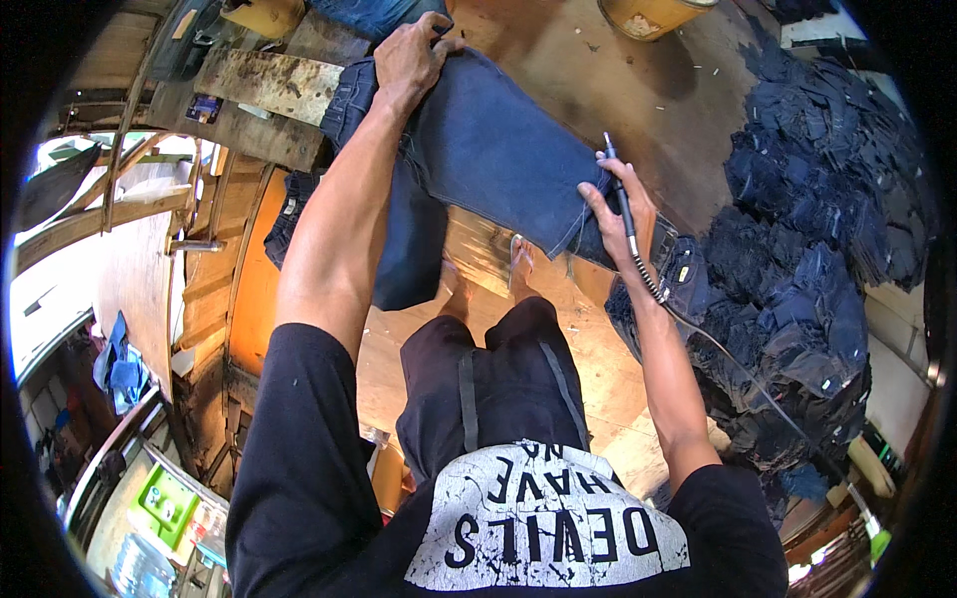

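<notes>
A pair of dark blue jeans [503, 135] is stretched between my two hands, one leg running from upper left to the right. My left hand [414, 62] grips the cloth near the far end, its fingers bent over the fabric. My right hand [626, 204] is at the leg's hem end, thumb against the cloth. In that same hand lies a slim pen-shaped rotary tool [620, 189], its metal tip pointing away from me. A coiled sleeve and thin cable trail from the tool along my right forearm.
A large heap of dark jeans [797, 259] fills the right side. More folded denim [354, 100] rests by a worn wooden plank [269, 85] at upper left. A yellow bucket [653, 15] stands at the far side. A green tray [164, 506] sits at lower left.
</notes>
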Motion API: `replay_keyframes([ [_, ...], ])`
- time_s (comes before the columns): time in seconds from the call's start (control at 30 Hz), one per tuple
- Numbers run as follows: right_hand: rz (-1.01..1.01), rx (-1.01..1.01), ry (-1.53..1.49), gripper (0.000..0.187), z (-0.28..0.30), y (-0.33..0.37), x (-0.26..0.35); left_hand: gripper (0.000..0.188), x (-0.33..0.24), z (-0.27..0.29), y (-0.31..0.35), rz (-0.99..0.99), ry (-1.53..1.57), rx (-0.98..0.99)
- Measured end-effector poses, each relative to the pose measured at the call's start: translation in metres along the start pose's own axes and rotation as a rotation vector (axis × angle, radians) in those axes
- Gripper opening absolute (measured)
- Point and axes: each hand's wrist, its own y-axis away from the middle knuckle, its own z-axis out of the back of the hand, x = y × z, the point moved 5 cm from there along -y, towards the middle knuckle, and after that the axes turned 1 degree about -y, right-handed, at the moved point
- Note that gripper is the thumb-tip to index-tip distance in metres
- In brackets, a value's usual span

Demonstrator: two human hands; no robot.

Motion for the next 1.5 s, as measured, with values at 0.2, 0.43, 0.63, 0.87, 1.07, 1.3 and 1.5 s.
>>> replay_keyframes([
  [0.2,-0.290,0.051,-0.241,0.027,0.023,-0.021,-0.060,0.037,-0.094,0.044,0.129,-0.120,-0.026,-0.421],
  [0.43,-0.241,0.066,-0.418,0.026,0.019,-0.029,-0.079,0.100,-0.169,-0.067,0.323,0.967,1.285,-0.016],
  [0.63,-0.097,-0.031,-0.345,0.046,0.033,-0.005,-0.049,0.103,-0.204,-0.059,0.292,0.796,1.290,-0.019],
  [0.87,-0.197,0.025,-0.349,0.045,0.031,-0.007,-0.053,0.044,-0.226,-0.055,0.316,1.050,1.263,0.105],
  [1.07,-0.139,0.054,-0.388,0.040,0.038,-0.010,-0.065,0.020,-0.218,0.012,0.330,0.652,0.505,-0.222],
  [1.3,-0.098,0.007,-0.416,0.037,0.042,-0.009,-0.073,0.043,-0.244,0.046,0.257,0.105,-0.010,-0.339],
  [1.5,-0.085,-0.047,-0.421,0.033,0.042,-0.008,-0.076,0.038,-0.255,-0.009,0.209,0.072,0.101,0.030],
])
